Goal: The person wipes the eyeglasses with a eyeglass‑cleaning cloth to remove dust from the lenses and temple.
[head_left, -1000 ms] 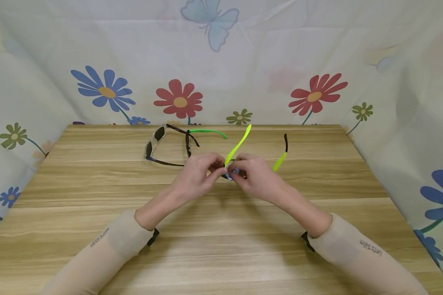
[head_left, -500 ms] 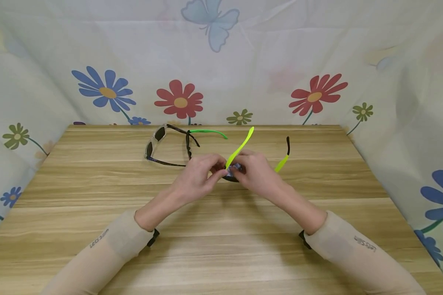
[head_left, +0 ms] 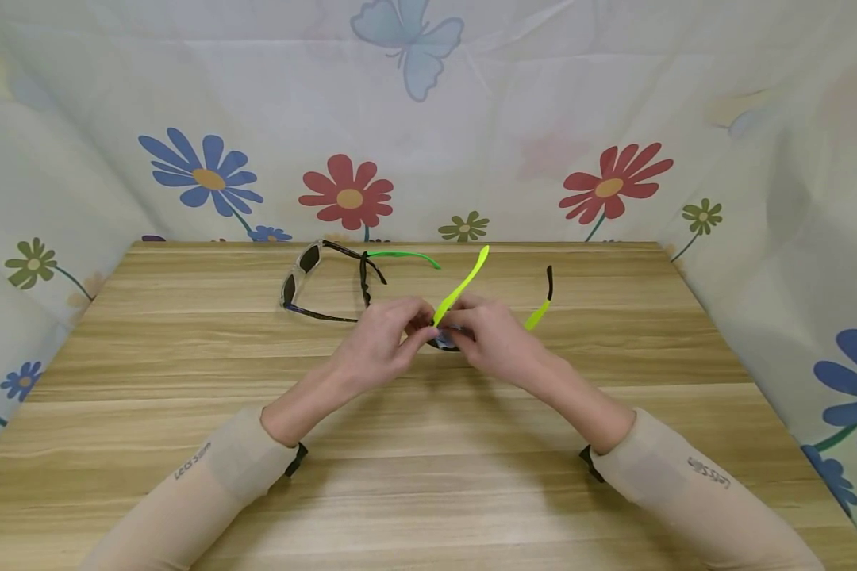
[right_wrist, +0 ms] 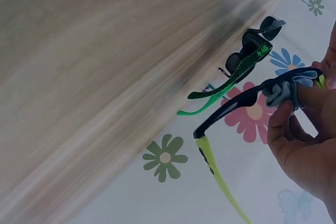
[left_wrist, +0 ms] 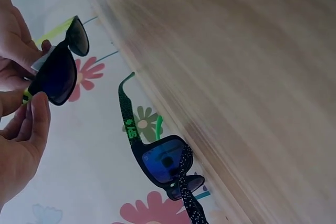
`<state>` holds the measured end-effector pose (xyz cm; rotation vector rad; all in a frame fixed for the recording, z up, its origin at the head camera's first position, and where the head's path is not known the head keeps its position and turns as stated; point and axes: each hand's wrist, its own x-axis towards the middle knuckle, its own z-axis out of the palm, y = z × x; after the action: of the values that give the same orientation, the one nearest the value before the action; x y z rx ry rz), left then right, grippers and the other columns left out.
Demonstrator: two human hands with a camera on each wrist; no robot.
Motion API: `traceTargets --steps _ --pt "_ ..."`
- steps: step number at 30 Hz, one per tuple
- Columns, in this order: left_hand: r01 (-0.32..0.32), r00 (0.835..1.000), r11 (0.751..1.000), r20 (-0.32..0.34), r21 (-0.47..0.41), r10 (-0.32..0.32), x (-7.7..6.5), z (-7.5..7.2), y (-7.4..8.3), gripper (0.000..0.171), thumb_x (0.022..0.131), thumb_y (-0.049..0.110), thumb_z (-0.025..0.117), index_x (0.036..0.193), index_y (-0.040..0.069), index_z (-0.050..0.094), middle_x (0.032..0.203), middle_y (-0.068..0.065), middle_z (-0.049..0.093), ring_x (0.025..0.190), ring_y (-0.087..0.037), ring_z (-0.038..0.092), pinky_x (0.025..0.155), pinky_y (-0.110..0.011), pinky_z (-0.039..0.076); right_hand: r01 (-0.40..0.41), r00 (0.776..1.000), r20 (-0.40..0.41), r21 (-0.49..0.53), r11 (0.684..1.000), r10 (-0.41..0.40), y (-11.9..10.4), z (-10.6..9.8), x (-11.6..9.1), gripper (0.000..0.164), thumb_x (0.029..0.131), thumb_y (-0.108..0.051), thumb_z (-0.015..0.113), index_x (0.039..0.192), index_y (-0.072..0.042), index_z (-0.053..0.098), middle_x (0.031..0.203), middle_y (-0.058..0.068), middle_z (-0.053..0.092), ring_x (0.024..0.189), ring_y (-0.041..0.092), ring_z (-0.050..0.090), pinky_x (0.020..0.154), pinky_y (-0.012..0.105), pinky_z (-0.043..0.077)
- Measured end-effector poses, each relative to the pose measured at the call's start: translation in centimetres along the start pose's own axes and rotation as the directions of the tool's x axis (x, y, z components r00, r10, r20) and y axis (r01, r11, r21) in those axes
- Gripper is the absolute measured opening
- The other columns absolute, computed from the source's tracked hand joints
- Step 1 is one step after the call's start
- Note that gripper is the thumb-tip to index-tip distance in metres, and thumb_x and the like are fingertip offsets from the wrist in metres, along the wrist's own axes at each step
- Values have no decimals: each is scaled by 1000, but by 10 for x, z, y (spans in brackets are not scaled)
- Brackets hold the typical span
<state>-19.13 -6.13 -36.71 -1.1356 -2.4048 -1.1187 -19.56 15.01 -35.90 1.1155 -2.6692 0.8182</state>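
Black-framed sunglasses (head_left: 463,287) with neon yellow temples are held up between the two hands, lens side down in the head view. My left hand (head_left: 382,339) pinches them at the hinge end near the left temple; in the left wrist view its thumb and fingers meet beside the dark lens (left_wrist: 59,80). My right hand (head_left: 501,339) pinches a bluish-grey cloth (right_wrist: 283,92) against the inner side of a lens. That lens is largely covered by fingers and cloth in the head view. The far yellow temple (right_wrist: 218,174) sticks out freely, its tip black in the head view.
On the wooden table (head_left: 428,484), left of the hands, lie clear-fronted sunglasses (head_left: 286,292) with dark temples. Beside them is a black pair (head_left: 363,274) with a green temple, partly hidden by the left hand. A flower-print curtain (head_left: 514,103) borders the table's far edge.
The right hand shifts slightly with the cloth over the lens. The yellow-templed sunglasses sway a little right, then back left. The left hand stays nearly still, as do the other sunglasses.
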Motion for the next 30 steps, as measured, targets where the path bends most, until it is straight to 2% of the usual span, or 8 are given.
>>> traceTargets --steps 6,13,17,21,25,30 --pt "32 999 999 -2 41 -32 -1 0 -1 7 95 1 73 100 -1 68 90 -6 69 77 -12 66 66 -23 54 15 998 68 -18 1000 -14 -1 0 -2 14 97 4 66 103 -1 78 96 8 62 78 16 61 69 27 54" --pt "82 997 995 8 48 -82 0 -6 -4 7 96 1 71 100 -2 67 88 -6 68 76 -13 65 66 -24 55 26 997 79 -36 999 -23 6 1 -6 12 94 7 68 100 2 77 96 12 62 80 20 64 69 28 55" --pt "97 995 994 8 44 -98 -1 -12 -5 7 96 1 72 101 -2 67 89 -7 69 77 -14 66 68 -24 55 -26 999 46 -34 999 28 10 -1 -9 11 95 6 67 103 4 75 97 12 65 83 21 65 70 30 56" --pt "116 993 992 17 59 -117 -2 -14 -5 8 96 2 72 100 0 67 88 -5 67 76 -13 64 66 -25 55 -120 993 7 -52 991 121 13 -6 -10 9 95 2 69 102 4 74 95 11 66 81 20 63 68 31 55" --pt "109 993 992 35 66 -111 -4 -14 -5 8 96 3 72 100 1 66 88 -4 66 76 -12 63 64 -24 54 -158 986 33 -92 983 162 15 -7 -10 7 94 -1 72 99 4 74 91 11 67 79 20 63 67 32 55" --pt "62 998 995 26 72 -64 -4 -12 -3 9 96 3 72 101 0 66 90 -6 66 77 -12 64 65 -23 54 -126 984 104 -151 980 143 17 -1 -10 8 91 0 74 98 4 75 89 13 69 82 23 67 70 34 57"
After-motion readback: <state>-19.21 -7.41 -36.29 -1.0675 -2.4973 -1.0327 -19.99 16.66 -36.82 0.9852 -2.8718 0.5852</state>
